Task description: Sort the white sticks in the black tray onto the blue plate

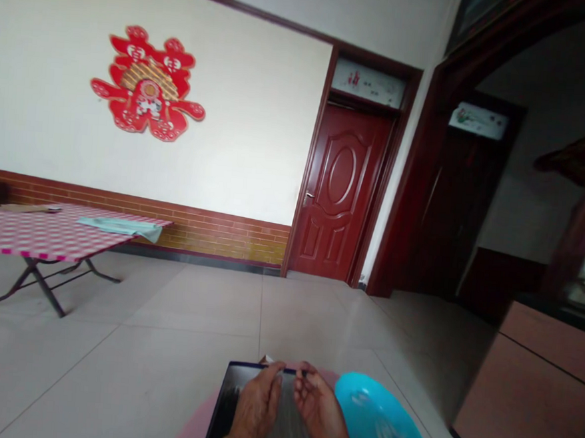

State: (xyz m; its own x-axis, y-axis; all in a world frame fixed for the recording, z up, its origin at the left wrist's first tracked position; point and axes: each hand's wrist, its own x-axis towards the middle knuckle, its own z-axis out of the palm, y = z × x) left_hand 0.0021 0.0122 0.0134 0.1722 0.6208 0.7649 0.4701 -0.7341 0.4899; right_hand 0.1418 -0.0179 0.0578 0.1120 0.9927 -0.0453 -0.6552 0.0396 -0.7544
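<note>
My left hand (258, 403) and my right hand (320, 409) are held close together over a shallow box (234, 375) with a dark rim and a greyish inside. The fingers of both hands are curled and their tips drawn together near the box's far edge. Whatever may be between the fingertips is too small to make out. Pale lengthwise streaks show inside the box between the hands. Right of the box, beside my right hand, is a bright blue basin (374, 401) with small whitish pieces scattered in it.
Box and basin rest on a round pink surface (198, 426). A folding table (25, 234) with a checked cover stands at left, a light green cloth (122, 226) on it. A brownish cabinet (536, 389) is at right. A closed red door (342, 189) is ahead.
</note>
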